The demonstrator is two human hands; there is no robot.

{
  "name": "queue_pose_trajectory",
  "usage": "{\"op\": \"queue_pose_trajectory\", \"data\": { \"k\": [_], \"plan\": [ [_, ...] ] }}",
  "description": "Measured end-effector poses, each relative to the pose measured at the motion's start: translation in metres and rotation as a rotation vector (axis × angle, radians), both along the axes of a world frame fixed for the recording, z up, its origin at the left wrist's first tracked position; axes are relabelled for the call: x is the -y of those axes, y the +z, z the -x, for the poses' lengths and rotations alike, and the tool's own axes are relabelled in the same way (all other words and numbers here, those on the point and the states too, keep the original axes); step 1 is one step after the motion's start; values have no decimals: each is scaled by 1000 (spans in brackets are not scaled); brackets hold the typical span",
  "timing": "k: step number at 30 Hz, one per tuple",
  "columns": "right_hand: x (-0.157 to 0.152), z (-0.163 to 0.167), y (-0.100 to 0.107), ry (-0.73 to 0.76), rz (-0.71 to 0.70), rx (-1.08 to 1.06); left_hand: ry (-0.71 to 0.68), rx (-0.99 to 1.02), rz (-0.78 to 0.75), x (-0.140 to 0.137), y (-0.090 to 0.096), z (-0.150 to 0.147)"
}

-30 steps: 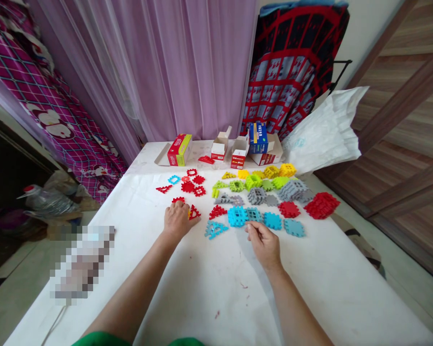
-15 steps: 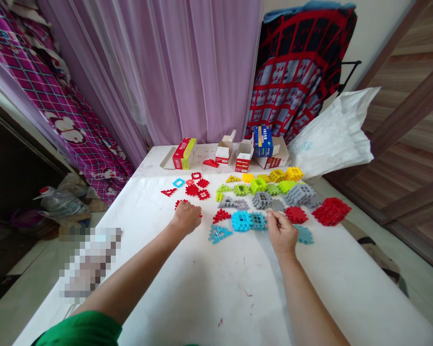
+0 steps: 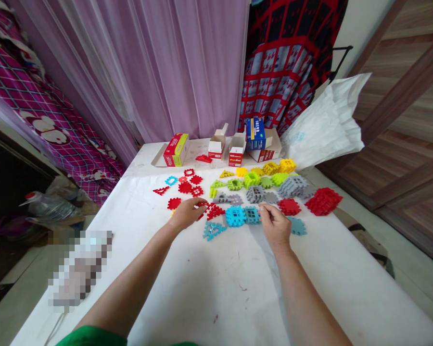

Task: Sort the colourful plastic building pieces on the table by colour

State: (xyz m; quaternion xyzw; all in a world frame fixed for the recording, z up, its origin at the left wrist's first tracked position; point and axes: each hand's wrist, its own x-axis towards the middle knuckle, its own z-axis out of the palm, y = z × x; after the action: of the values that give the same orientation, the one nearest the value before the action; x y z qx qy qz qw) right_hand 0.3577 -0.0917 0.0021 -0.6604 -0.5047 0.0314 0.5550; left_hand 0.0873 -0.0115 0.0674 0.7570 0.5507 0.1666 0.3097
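Observation:
My left hand [image 3: 185,214] is closed in a pinch at a red toothed building tile [image 3: 201,216], mostly covered by its fingers. Right beside it lie red triangular pieces [image 3: 214,211]; a red square tile [image 3: 173,203] rests behind the wrist. My right hand [image 3: 277,227] has its fingers pressed together at the right end of a blue-grey tile stack [image 3: 252,215]; what they grip, if anything, is hidden. Against that stack stands a bright blue block of tiles [image 3: 235,216]. Blue-grey triangular pieces [image 3: 213,230] lie in front, and a flat blue-grey tile [image 3: 298,226] sits right of my right hand.
Behind are green tiles [image 3: 251,179], grey stacks [image 3: 293,186], yellow pieces [image 3: 287,166] and a red stack [image 3: 324,201]. Opened cartons, including a red-yellow box [image 3: 176,150] and a blue box [image 3: 256,133], line the back. A white bag [image 3: 328,120] leans at the right.
My left hand has moved right, toward the red triangular pieces, uncovering the red square tile. My right hand keeps its place beside the blue-grey stack. The view has shifted slightly.

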Motion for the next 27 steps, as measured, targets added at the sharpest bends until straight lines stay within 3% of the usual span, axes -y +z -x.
{"op": "queue_pose_trajectory", "data": {
  "k": [8,18,27],
  "plan": [
    [1,-1,3,12,-29,6,-33,-156,-25,-17,-12,-38],
    [3,1,9,31,-29,66,-52,-243,-166,2,-21,-32],
    [3,2,9,37,-32,71,-219,-582,-157,6,-12,-39]
  ]
}}
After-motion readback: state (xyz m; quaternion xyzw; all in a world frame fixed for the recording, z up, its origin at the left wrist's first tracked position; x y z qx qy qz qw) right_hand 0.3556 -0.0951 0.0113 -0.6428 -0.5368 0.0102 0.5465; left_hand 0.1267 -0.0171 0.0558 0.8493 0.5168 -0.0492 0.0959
